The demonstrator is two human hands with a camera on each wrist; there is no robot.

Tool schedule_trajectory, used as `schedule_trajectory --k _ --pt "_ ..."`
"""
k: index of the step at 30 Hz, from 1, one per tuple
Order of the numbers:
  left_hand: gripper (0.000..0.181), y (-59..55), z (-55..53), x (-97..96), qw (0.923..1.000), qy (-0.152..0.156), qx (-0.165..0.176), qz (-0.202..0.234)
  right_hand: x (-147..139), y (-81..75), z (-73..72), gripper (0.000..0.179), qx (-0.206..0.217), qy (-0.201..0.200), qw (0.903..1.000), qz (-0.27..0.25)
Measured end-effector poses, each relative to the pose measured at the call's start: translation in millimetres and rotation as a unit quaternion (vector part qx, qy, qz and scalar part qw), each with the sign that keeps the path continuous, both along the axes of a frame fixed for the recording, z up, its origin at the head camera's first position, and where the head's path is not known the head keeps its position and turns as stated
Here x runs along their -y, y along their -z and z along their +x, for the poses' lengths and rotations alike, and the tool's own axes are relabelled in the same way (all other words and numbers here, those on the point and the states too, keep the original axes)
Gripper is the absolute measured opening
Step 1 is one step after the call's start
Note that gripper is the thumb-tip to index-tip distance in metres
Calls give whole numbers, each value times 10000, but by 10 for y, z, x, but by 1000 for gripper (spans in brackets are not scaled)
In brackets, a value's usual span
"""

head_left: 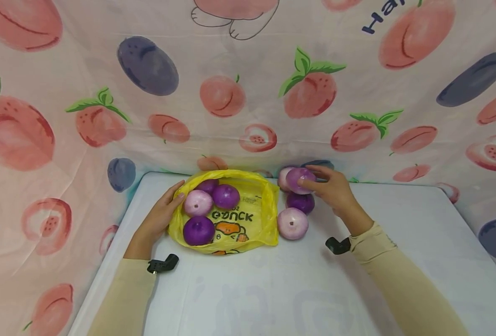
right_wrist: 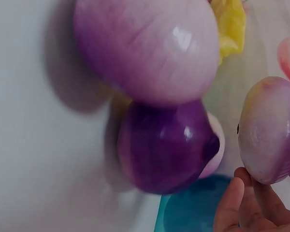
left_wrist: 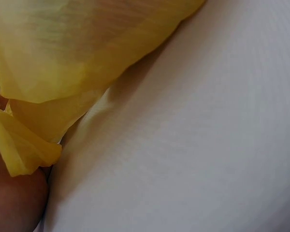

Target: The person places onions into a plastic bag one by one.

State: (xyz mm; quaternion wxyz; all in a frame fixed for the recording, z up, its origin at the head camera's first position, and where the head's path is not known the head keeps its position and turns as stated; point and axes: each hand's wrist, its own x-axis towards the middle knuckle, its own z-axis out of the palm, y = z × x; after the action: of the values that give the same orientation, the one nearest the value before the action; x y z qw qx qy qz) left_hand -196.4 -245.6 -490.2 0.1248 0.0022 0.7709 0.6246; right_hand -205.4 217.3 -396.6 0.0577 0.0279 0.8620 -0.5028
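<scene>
A yellow plastic bag (head_left: 263, 235) with a duck print lies with its mouth spread wide on the table. Inside its left half sit several onions, among them a pale one (head_left: 198, 203) and a dark purple one (head_left: 199, 230). My left hand (head_left: 161, 212) grips the bag's left rim, thumb over the edge; folds of the bag (left_wrist: 63, 63) hide most of that hand in the left wrist view. Raised above the table, a purple onion (head_left: 300, 180) is held in the fingers of my right hand (head_left: 331, 189). The right wrist view shows this onion (right_wrist: 269, 130) at the fingertips.
Right of the bag, a pale onion (head_left: 292, 223), a dark purple onion (head_left: 300, 203) and a partly covered pale onion (head_left: 283, 178) stand close together. A fruit-print cloth (head_left: 264, 60) hangs along the back edge of the white table (head_left: 248, 294).
</scene>
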Motion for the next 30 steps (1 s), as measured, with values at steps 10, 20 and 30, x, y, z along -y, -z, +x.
schedule_trajectory --k 10,20,30 --pt "68 -5 3 -2 10000 9 2 -29 266 -49 57 73 11 -221 9998 -5" --pt "68 4 4 1 10000 9 -11 19 531 -55 109 62 -206 -466 9985 -183" --pt "67 3 6 5 10000 22 -24 14 788 -76 177 57 -284 -773 9962 -267"
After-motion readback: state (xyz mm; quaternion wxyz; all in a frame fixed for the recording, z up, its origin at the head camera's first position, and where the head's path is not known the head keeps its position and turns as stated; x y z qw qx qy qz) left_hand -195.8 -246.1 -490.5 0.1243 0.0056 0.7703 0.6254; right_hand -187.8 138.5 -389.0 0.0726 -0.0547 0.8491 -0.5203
